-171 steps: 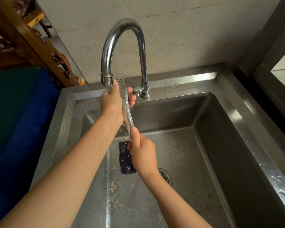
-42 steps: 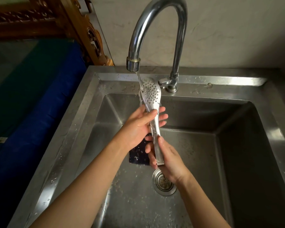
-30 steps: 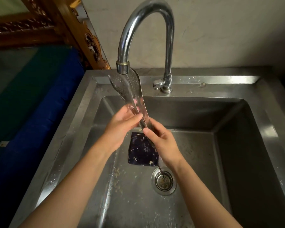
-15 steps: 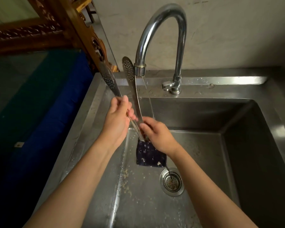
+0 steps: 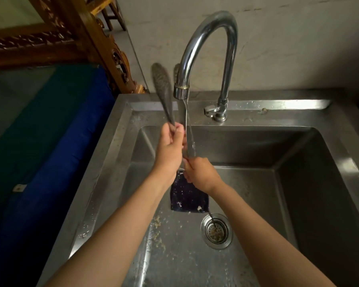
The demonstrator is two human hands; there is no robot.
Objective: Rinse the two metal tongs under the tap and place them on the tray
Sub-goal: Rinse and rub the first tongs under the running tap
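Compared with 0.5 s ago, the tongs [image 5: 163,94] have shifted right. Then, both spread arms stood left of the spout and the stream fell clear beside them. Now the right arm runs up behind the spout of the tap [image 5: 212,36], and the water [image 5: 190,135] slides down along it toward the hinge. 1.4 s ago the arms were pressed together with the perforated head under the stream; now they are held apart.

The head view is the only 1 I have. The left hand [image 5: 170,150] is curled round the left arm of the tongs just below its perforated head, which stands left of the spout and is blurred. The right hand [image 5: 202,176] pinches the lower, hinge end, right where the stream lands. The tongs hang over the basin of the sink [image 5: 298,104], well clear of its floor. Below the hands a dark pad [image 5: 188,198] lies on that floor, just beside the drain strainer [image 5: 216,230], with food scraps scattered near it.

I judge that the rinse has moved from the outer faces to the inner ones, so this pair is close to done. The other tongs and the tray are out of my view, so I cannot tell whether that pair is rinsed. Placing this pair is still to come.
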